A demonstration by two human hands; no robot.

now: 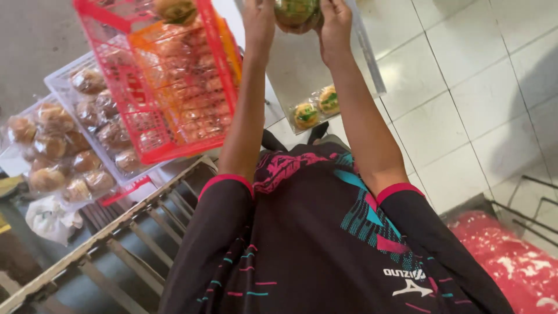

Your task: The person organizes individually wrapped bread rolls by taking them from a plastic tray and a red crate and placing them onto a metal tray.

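1. The person's left hand [258, 23] and right hand [335, 26] are both raised at the top edge of the head view, with a wrapped bun [297, 13] held between them; it has a green topping under clear film.
2. The fingers of each hand curl closed against a side of that bun, left hand on its left, right hand on its right. Their tips are cut off by the frame edge.
3. Below the hands lies a metal counter [296, 70], and two more wrapped buns [317, 107] rest side by side near its lower edge, between the forearms.
4. To the left stands a red plastic basket [168, 81], tilted, with an orange basket [180, 64] nested inside it.
5. Further left, a clear tray [61, 78] holds brown wrapped buns, and more bagged buns [52, 151] lie beside it.
6. The floor on the right is white tile [465, 93].
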